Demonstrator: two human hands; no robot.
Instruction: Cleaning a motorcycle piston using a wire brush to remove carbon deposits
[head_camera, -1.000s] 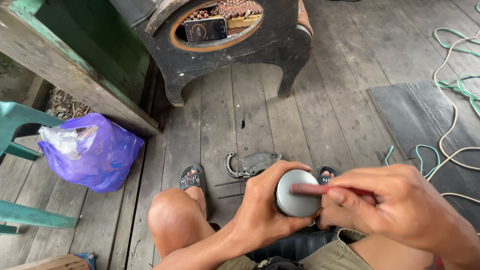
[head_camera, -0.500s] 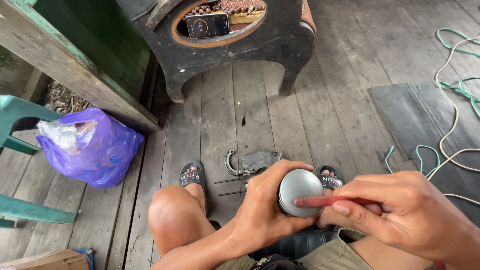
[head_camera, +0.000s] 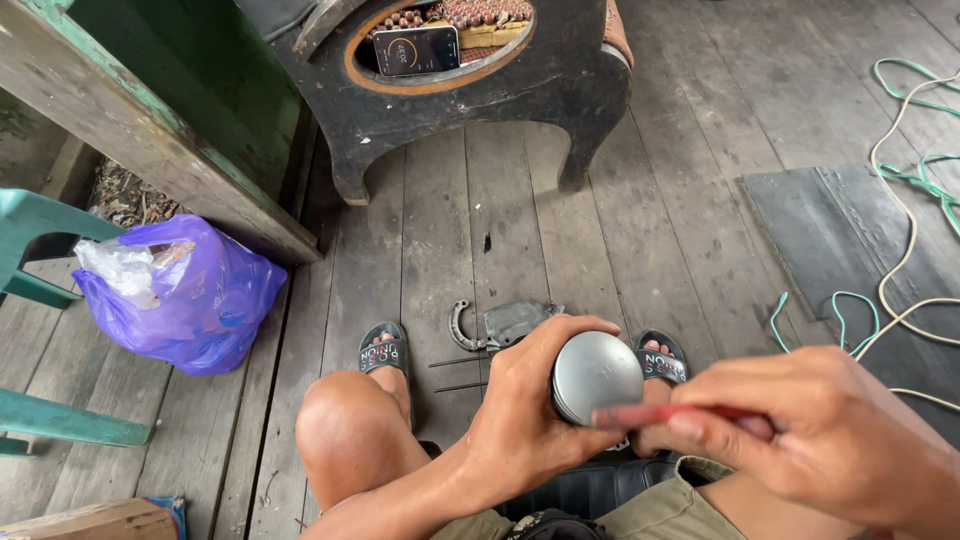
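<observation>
You are seated on the weathered plank floor of a rough home porch or backyard work spot: a worn black wooden stool stands ahead, a purple plastic bag lies beside a peeling green post, and loose cord trails along the floor's right edge.

The person sits on the plank floor with knees up, sandalled feet set before them. Above the lap, the left hand wraps around a round metal cylinder, its domed end facing up; the right hand, just right of it, holds a thin stick whose tip lies across the cylinder's near edge. On the floor between the feet lie a curved metal piece and a flat scrap. Ahead stands a low stool-like stand with a phone lying in its hollow top. To the left sits a plastic bag, beside a chair at the far left. Cord trails at right, over a flat mat.
</observation>
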